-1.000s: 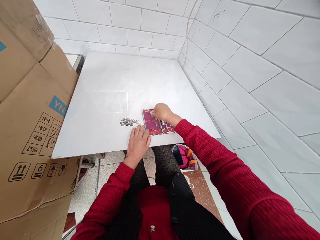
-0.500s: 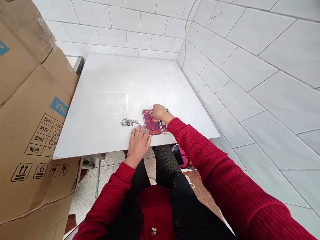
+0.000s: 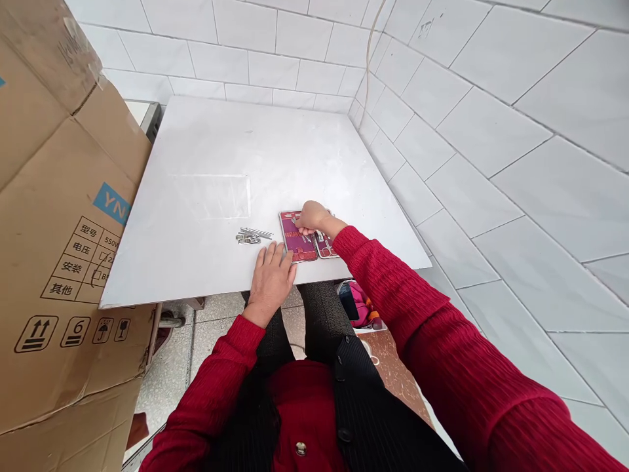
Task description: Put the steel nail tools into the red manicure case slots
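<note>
White desk point(image 3: 319, 157) against tiled walls point(image 3: 301, 33): an open purple-lined case point(image 3: 295, 244) lies within easy reach — left hand point(image 3: 272, 278) flat, fingers loosely spread at its near corner, probably steadying it — while the right hand point(image 3: 314, 216) pinches a slim metal tool point(image 3: 295, 221).

Light on my head feed: bright, diffuse, cool-white; source outside my frame. Tabletop point(image 3: 206, 141): pale, low contrast, washed out towards 12 o'clock. Highlights: metal pieces point(image 3: 249, 238) glint just off centre at 9. Darks: black vest point(image 3: 383, 419), 5 o'clock, ribbing dim. Distortion: wide-angle, wall tiles point(image 3: 491, 111) stretched at 2, red sleeve point(image 3: 491, 387) swollen at 4. Definition: box print point(image 3: 81, 250) legible at 9; small tools point(image 3: 305, 238) near centre too fine for me to resolve.
</note>
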`<state>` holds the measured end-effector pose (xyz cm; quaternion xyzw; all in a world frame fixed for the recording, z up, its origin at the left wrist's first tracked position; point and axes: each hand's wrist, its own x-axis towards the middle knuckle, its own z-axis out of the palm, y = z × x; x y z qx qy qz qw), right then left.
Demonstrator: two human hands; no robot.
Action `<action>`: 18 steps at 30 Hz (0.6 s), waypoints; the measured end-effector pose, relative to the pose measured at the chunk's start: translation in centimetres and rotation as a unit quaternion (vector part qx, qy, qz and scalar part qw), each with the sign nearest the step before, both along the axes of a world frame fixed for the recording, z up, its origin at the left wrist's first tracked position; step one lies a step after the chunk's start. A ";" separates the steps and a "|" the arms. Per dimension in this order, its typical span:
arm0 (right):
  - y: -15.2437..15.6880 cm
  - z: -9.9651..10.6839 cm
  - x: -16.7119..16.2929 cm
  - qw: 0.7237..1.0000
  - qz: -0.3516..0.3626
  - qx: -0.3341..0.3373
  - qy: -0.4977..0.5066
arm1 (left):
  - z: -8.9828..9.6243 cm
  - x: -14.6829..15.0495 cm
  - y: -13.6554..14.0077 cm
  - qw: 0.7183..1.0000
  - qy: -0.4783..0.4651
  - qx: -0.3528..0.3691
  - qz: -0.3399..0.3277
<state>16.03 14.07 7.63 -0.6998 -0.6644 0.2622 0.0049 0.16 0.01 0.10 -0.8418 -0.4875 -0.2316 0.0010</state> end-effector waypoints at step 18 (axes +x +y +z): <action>2.9 0.2 -3.0 0.975 0.094 0.010 0.201 | -0.1 0.0 -0.1 1.000 0.008 0.000 0.008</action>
